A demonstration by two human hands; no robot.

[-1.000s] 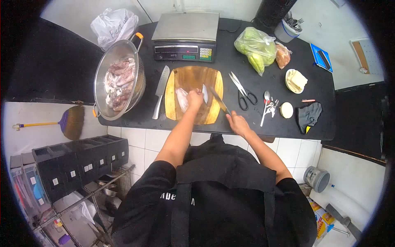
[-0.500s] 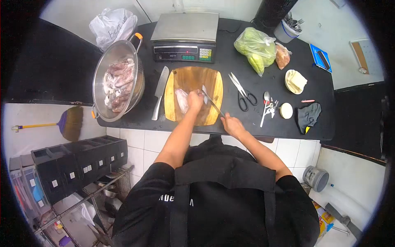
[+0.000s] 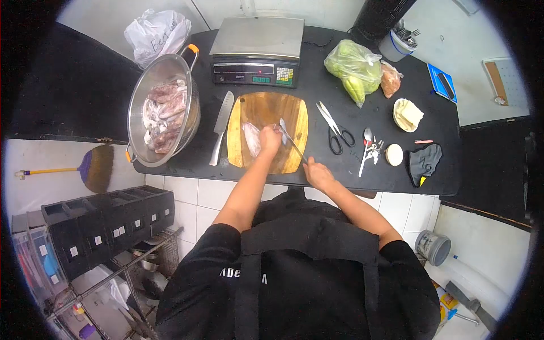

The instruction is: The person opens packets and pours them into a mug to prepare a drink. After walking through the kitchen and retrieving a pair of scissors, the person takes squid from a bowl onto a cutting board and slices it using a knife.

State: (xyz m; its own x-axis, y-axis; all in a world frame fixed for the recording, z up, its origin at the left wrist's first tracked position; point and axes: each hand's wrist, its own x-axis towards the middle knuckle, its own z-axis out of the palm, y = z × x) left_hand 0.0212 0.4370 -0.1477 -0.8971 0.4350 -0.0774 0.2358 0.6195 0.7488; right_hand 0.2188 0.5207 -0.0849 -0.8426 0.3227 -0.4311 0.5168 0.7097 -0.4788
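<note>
On the wooden cutting board [image 3: 238,153] lies a pale pinkish squid [image 3: 250,137]. My left hand [image 3: 270,140] is closed on its right side, fingers bunched and partly hiding it. My right hand [image 3: 319,174], at the board's lower right edge, grips the handle of a knife [image 3: 295,145]. The narrow blade slants up and left across the board, its end close to my left fingertips. A small whitish piece shows by the blade's end; I cannot make out whether it is joined to the squid.
Left of the board lie a chef's knife [image 3: 222,124] and a colander [image 3: 194,107] of squid. A scale [image 3: 256,48] stands behind. To the right are scissors [image 3: 335,131], a spoon [image 3: 364,153], a bagged green vegetable [image 3: 354,71], a bowl [image 3: 401,122] and a black cloth [image 3: 424,161].
Both hands stay nearly in place, with the knife still slanting across the board. The whole view has shifted slightly.
</note>
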